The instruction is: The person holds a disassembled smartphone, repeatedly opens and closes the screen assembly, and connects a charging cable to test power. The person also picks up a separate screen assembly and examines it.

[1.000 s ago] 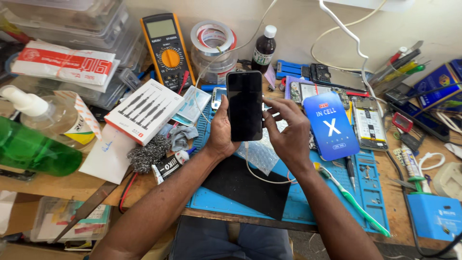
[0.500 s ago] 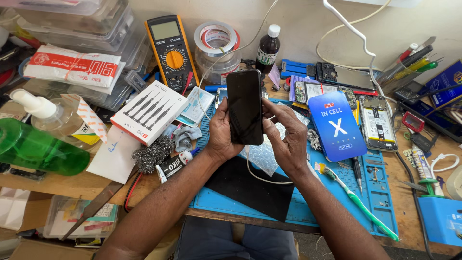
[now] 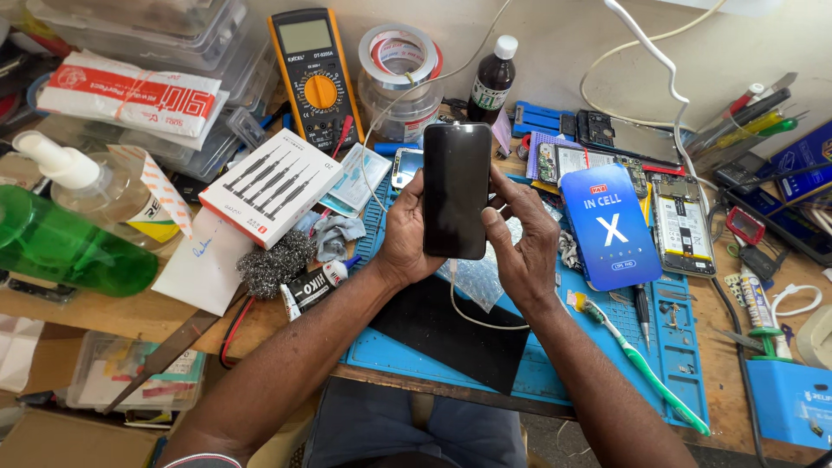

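**Smartphone held upright between 2 hands**

Since the frame 1 second ago the hands and phone have hardly shifted; only the view has drifted slightly. Nearest, a black mat [image 3: 451, 334] lies on the blue work mat [image 3: 667, 347] at the surface edge. Above it, the left hand [image 3: 407, 234] cups the smartphone [image 3: 457, 191] along its left edge, grip closed around it. The right hand [image 3: 524, 243] presses its right edge, fingers [image 3: 507, 186] pinching the side. The phone's long axis runs away from the person, dark screen up. Right lies a blue box [image 3: 611, 227]; farther back, a yellow multimeter [image 3: 314, 74] and tape rolls [image 3: 400, 54].
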Available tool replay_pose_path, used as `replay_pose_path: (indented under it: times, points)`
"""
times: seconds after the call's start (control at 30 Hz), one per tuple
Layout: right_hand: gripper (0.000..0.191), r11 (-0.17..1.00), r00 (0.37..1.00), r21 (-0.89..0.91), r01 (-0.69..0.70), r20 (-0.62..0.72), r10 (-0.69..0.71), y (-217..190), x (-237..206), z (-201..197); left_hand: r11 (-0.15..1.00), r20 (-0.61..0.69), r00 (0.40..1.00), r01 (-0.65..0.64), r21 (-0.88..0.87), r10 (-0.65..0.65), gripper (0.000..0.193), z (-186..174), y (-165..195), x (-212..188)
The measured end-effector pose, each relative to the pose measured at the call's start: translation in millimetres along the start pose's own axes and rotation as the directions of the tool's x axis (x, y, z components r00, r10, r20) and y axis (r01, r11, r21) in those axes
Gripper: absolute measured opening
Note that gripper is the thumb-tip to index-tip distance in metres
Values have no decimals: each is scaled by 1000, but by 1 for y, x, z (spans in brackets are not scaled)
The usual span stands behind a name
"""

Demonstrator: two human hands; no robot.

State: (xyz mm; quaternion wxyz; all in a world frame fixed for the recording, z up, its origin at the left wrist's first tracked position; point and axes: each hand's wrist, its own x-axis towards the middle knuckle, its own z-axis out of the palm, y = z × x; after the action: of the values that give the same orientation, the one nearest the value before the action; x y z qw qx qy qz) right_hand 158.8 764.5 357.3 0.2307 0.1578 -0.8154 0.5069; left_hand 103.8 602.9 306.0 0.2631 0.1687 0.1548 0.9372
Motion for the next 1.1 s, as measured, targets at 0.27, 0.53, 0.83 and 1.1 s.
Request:
replay_pose_path:
  times: [0.27,0.53,0.83,1.1]
  points:
    - [61,974,996,210,-85,4,86,1,-13,17,998,54,997,-52,-17,53,55,-5,-2,-16]
    - [59,886,982,426,-181,21,190,17,-21,20,998,44,999,-18,53,15,63,3,-5,-24]
    - [62,833,976,514,-204,44,212,14,-36,20,998,46,999,-26,65,23,65,4,-13,-38]
    - [63,822,983,543,-171,40,177,12,-45,15,1000,48,999,-6,11,5,68,4,-27,-43]
